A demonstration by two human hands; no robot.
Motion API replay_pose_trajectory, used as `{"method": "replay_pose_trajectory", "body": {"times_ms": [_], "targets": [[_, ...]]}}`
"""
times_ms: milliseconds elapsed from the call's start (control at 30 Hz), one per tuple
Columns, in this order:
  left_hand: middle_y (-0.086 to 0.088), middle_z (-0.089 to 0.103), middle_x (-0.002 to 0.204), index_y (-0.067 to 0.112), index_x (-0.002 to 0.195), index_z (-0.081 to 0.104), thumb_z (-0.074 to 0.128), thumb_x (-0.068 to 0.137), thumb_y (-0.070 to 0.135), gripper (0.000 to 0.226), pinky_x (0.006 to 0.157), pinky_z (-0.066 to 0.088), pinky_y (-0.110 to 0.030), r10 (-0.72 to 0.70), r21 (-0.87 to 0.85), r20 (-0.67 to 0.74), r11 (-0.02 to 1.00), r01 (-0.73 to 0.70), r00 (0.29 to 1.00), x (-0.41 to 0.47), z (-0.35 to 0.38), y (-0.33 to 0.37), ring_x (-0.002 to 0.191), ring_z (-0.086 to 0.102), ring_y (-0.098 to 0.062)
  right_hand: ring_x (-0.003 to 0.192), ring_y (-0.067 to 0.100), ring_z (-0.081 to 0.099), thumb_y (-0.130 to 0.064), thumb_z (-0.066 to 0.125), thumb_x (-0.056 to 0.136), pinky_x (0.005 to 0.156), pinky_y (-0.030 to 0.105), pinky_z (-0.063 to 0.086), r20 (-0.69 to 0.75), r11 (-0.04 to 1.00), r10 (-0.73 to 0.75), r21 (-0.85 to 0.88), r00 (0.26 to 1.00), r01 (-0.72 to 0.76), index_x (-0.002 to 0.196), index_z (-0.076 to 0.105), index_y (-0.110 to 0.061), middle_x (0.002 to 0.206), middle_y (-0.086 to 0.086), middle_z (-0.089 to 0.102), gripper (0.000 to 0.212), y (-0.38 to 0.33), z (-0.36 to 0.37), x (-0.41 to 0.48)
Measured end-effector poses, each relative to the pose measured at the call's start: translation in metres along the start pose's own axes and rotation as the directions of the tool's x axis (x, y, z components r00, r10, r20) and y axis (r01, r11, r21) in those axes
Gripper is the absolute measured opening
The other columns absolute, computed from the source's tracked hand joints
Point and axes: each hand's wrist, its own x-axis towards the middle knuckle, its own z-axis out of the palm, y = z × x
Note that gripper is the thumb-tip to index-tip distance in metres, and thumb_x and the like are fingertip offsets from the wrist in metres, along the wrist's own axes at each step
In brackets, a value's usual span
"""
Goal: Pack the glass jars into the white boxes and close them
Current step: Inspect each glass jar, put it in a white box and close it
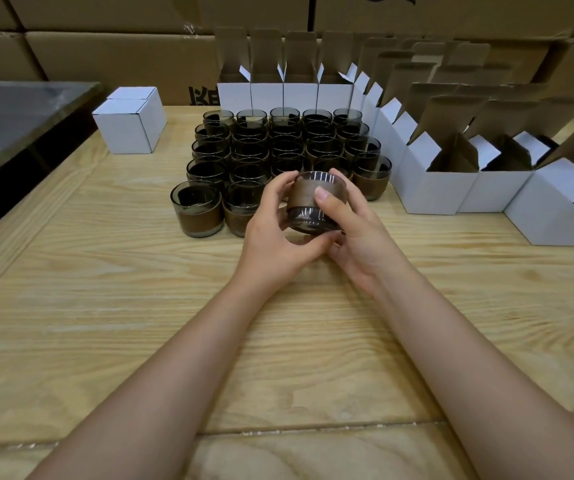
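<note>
Soft, even light from overhead, fairly bright. Faint, blurred shadows on the table point(105, 289). Thin glints on the rims of the jars point(249, 150). Bowed lines toward the edges; cartons point(105, 53) behind slightly dimmer, softer.

Light wooden table point(105, 306), strong grain, fills most of the view. A plank seam point(278, 432) runs across it near the bottom edge, and a border board angles along the left side. Behind the table stands a wall of stacked brown cardboard cartons point(105, 53), full width, up to the top of frame. One carton carries black printed characters point(201, 95) (partly hidden, unreadable). Clear tape point(191, 31) glints on a carton edge higher up. Far left is a dark grey tabletop point(11, 116) with a dull sheen, beside the wooden table, dark underneath. Lighting soft and even.
</note>
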Motion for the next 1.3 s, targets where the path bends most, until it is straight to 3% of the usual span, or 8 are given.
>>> {"method": "replay_pose_trajectory", "body": {"times_ms": [133,267,400,667,933,1033,1133,1300], "targets": [[-0.002,0.053,0.130,0.029,0.125,0.039,0.084,0.060,0.023,0.079,0.087,0.050,-0.017,-0.026,-0.032,-0.031,0.999,0.025,0.999,-0.001,0.000,-0.001,0.108,0.061,-0.001,0.118,0.020,0.059,-0.029,0.079,0.063,0.101,0.040,0.049,-0.039,0.986,-0.071,-0.155,0.997,0.064,0.144,0.038,-0.025,0.129,0.006,0.058,0.090,0.007,0.006,-0.002],[-0.006,0.051,0.134,0.022,0.126,0.036,0.082,0.065,0.002,0.079,0.086,0.046,-0.011,-0.026,-0.017,-0.054,1.000,0.025,0.998,0.000,0.000,-0.003,0.109,0.057,0.008,0.111,0.007,0.060,-0.024,0.083,0.072,0.095,0.027,0.050,-0.116,0.931,-0.193,-0.336,0.974,0.145,0.136,0.036,-0.024,0.125,-0.003,0.057,0.079,0.018,0.015,-0.005],[-0.006,0.049,0.138,0.024,0.126,0.036,0.082,0.068,0.001,0.077,0.095,0.047,-0.017,-0.039,-0.021,-0.045,0.999,0.038,0.998,0.001,0.001,-0.003,0.123,0.050,0.002,0.100,0.007,0.064,-0.022,0.081,0.075,0.086,0.021,0.051,-0.195,0.905,-0.277,-0.381,0.941,0.188,0.129,0.035,-0.022,0.118,0.000,0.060,0.071,0.026,0.021,-0.007],[-0.001,0.049,0.140,0.029,0.127,0.034,0.081,0.071,0.002,0.078,0.105,0.045,-0.037,-0.056,-0.057,0.021,0.997,0.057,0.998,0.000,0.001,-0.003,0.135,0.043,-0.014,0.112,0.020,0.059,-0.022,0.083,0.072,0.096,0.037,0.050,-0.233,0.850,-0.365,-0.479,0.901,0.221,0.122,0.033,-0.024,0.127,0.008,0.055,0.071,0.023,0.023,-0.009],[0.001,0.048,0.142,0.028,0.144,0.025,0.076,0.073,-0.002,0.092,0.091,0.049,-0.018,-0.058,-0.089,0.055,0.994,0.063,0.997,0.000,0.000,-0.003,0.114,0.059,0.000,0.103,0.011,0.064,-0.027,0.079,0.077,0.094,0.039,0.052,-0.247,0.915,-0.282,-0.359,0.927,0.182,0.125,0.042,-0.021,0.113,-0.004,0.062,0.060,0.020,0.024,-0.011],[0.003,0.051,0.138,0.031,0.147,0.022,0.078,0.071,0.004,0.098,0.087,0.049,-0.017,-0.052,-0.091,0.069,0.994,0.058,0.996,0.000,-0.001,-0.002,0.110,0.061,0.001,0.103,0.021,0.066,-0.024,0.073,0.082,0.093,0.044,0.053,-0.221,0.952,-0.236,-0.248,0.946,0.179,0.127,0.048,-0.012,0.115,0.007,0.065,0.053,0.019,0.026,-0.011],[0.002,0.055,0.134,0.032,0.145,0.026,0.075,0.073,0.012,0.090,0.081,0.050,-0.018,-0.028,-0.100,0.049,0.994,0.033,0.998,0.000,-0.001,0.001,0.105,0.065,-0.004,0.099,0.029,0.068,-0.022,0.067,0.082,0.087,0.042,0.056,-0.195,0.975,-0.205,-0.124,0.959,0.183,0.123,0.052,-0.005,0.113,0.015,0.066,0.047,0.018,0.027,-0.011],[0.028,0.064,0.109,0.048,0.125,0.039,0.071,0.076,0.012,0.069,0.074,0.051,-0.018,-0.035,-0.041,-0.001,0.999,0.034,0.999,0.001,-0.002,0.001,0.094,0.067,-0.003,0.108,0.029,0.064,-0.030,0.062,0.073,0.098,0.052,0.049,-0.163,0.976,-0.179,-0.153,0.970,0.154,0.122,0.054,-0.007,0.117,0.016,0.065,0.055,0.016,0.027,-0.010]]}}
